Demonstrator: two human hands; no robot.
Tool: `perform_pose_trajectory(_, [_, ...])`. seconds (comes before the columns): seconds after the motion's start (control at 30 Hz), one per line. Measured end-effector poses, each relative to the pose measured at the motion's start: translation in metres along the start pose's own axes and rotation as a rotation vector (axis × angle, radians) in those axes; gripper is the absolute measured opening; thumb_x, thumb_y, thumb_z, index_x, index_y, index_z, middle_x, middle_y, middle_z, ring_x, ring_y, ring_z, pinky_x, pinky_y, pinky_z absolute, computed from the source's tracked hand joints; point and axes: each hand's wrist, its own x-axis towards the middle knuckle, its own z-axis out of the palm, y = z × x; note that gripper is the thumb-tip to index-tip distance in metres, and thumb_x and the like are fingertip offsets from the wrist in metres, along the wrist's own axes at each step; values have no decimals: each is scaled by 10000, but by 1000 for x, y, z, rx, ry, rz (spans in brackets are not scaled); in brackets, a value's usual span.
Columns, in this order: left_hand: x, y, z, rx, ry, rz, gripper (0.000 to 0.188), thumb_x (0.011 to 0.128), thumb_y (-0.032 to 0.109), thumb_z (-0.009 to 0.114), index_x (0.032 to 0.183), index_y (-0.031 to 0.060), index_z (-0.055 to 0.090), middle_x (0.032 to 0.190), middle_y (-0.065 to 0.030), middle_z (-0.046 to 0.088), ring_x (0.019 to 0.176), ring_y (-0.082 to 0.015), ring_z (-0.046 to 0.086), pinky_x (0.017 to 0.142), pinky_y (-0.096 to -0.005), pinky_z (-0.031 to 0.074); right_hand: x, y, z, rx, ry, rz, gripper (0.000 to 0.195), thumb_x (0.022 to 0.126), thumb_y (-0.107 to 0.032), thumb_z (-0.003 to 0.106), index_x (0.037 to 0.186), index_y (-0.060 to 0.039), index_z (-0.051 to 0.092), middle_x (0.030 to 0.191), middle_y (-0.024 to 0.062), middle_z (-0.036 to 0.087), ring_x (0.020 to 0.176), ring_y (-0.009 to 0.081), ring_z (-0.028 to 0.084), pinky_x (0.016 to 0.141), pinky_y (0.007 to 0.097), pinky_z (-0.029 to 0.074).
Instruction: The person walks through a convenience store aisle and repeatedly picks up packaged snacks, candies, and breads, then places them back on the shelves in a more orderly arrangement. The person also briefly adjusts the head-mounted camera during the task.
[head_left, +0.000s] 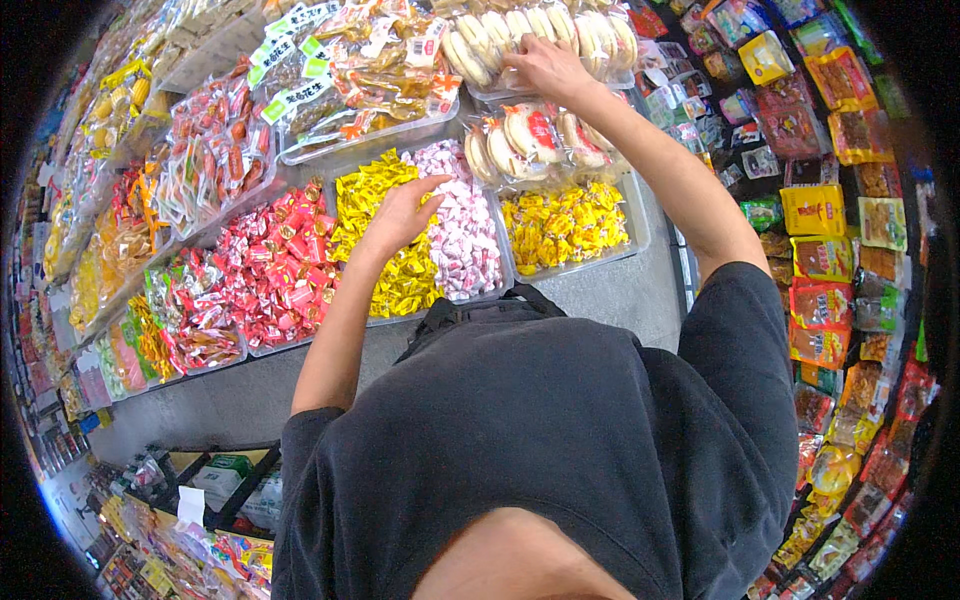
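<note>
My right hand (549, 69) reaches onto clear packs of round pale flatbreads (499, 36) in the upper tray; its fingertips are bent down at the packs, and whether they grip one is unclear. More packs of such flatbreads (525, 142), one with a red mark, lie just below, over a tray of yellow-wrapped candies (566, 225). My left hand (406, 210) hovers with fingers apart, nothing in it, above the border between other yellow-wrapped candies (401, 277) and pink-and-white wrapped candies (466, 240).
Red-wrapped candies (281, 262) fill a bin at the left. Behind them stand trays of small sausage packs (214, 142) and bagged brown snacks (390, 67). Shelves of packaged snacks (817, 255) run along the right. Dark divided bins (225, 480) stand at the lower left.
</note>
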Motion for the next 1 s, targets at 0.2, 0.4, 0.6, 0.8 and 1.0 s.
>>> perform_pose_trajectory(0.2, [1,2,6,-40,-80,-36,367,936,195,600,1290,97,609,1217,-183,654,1130,-364,614,979,-429,477,-3,-16,25,-104,174,85,345,814,-169,662,1152,-235,649,1056,123,603,1047,306,611,872,448,450])
perform_pose_trajectory(0.4, [22,0,4,-103,0,-100,491,926,266,637,1371,89,527,1181,-218,659,1080,-351,641,938,-430,500,-53,3,-46,522,372,207,441,869,-310,690,1289,-202,613,1194,189,597,1135,379,553,1006,466,431])
perform_pose_trajectory(0.6, [66,-9,48,-275,-72,-126,925,756,239,823,1491,83,283,1199,-197,650,1046,-313,663,903,-409,526,-125,-77,-33,244,101,99,738,740,-477,788,1402,-308,509,1478,96,391,1413,388,275,1162,538,240])
perform_pose_trajectory(0.8, [100,16,69,-321,22,-86,888,705,133,783,1457,130,312,1250,-205,614,1165,-394,598,985,-452,489,-138,-82,7,58,202,259,717,673,-360,812,1340,-431,559,1418,17,477,1376,346,353,1165,515,220])
perform_pose_trajectory(1.0, [90,-4,59,-498,-138,10,949,731,63,752,1528,143,242,1026,-110,680,859,-214,674,772,-344,548,-129,-95,-15,144,41,260,667,734,-337,784,1355,-403,549,1435,80,456,1361,411,352,1157,557,202])
